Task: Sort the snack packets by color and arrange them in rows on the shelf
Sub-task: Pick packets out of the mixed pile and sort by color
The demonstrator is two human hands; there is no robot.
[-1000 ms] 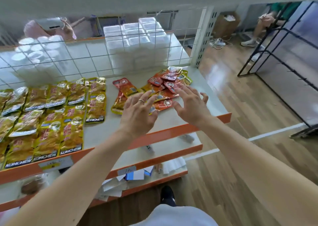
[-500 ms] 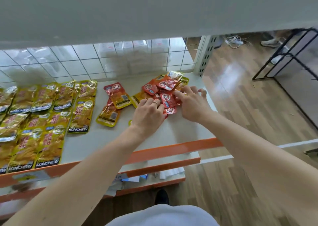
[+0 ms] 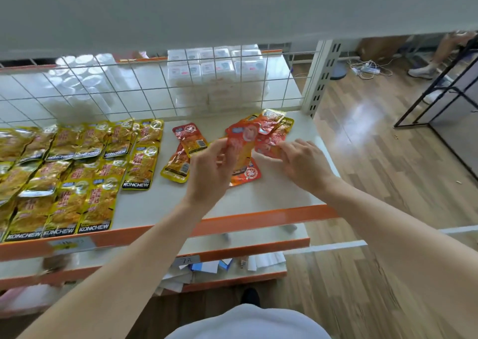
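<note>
Red packets (image 3: 273, 124) heaped mid-frame on shelf (image 3: 261, 199), toward its right end. Left hand (image 3: 210, 176) pinches raised packet (image 3: 241, 145) above the heap. Right hand (image 3: 302, 163) pinches edge of second packet (image 3: 267, 146), just beside. Yellow packets (image 3: 64, 173) lie in rows, left of frame. Two loose packets (image 3: 190, 139) lie between rows and heap.

Shiny yellow foil snack packets (image 3: 64, 173) carry black bands with white lettering; glossy red foil snack packets (image 3: 248, 137) show white round marks. The white shelf (image 3: 271, 194) has an orange front edge.
</note>
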